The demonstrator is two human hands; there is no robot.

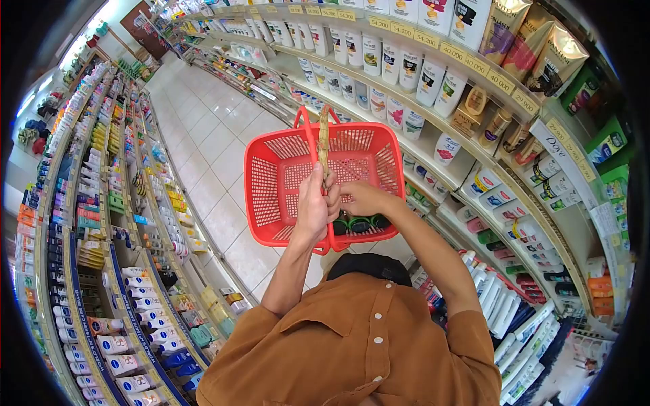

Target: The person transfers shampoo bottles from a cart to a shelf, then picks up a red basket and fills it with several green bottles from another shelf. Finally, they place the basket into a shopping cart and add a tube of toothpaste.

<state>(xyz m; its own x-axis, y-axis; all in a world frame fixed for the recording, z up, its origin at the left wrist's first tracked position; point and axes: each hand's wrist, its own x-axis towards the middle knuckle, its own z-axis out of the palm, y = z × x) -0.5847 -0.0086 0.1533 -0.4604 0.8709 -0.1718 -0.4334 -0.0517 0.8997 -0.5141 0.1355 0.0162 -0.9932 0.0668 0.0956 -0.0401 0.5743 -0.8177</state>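
Observation:
A red plastic shopping basket (257, 183) with slotted sides hangs in front of my body. One of its handles is bare red; the other handle (323, 145) is wrapped in worn tan tape. My left hand (315, 206) is closed around the handles over the near half of the basket. Right beside it, my right hand (362, 201) has its fingers curled in against the left hand's fingers; what they hold, if anything, is hidden. Below my hands, several dark containers with green parts (359, 224) lie in the basket's near right corner, partly covered.
Shelves of shampoo bottles (409, 68) with yellow price tags curve along the right side. On the left, long shelves (145, 298) hold tubes and small bottles. A white tiled aisle floor (210, 139) runs ahead between them toward a brown door (143, 30).

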